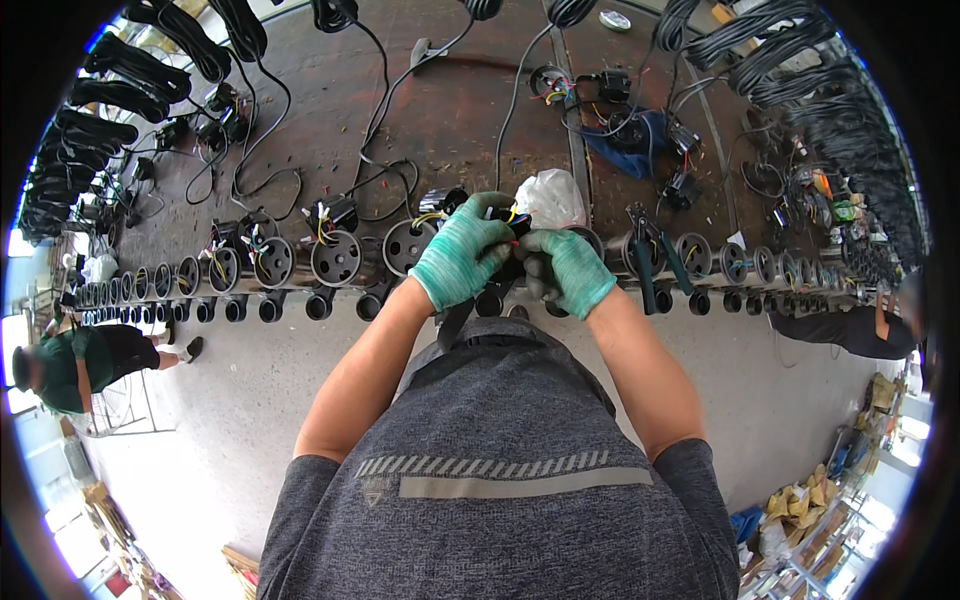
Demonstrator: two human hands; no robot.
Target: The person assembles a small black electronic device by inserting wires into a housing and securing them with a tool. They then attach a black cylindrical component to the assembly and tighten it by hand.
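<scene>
Brown workbench (450, 110) lies before you, lined with round motors (336, 258). Your gloved left hand (460, 258) and right hand (572, 268) both pinch a small black wired connector (512, 224) between them, above the bench edge.

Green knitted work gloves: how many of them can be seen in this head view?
2. One green knitted work glove is on the left hand and one on the right hand, both meeting over a small black part with coloured wires at the bench edge. None elsewhere that I can see.
</scene>
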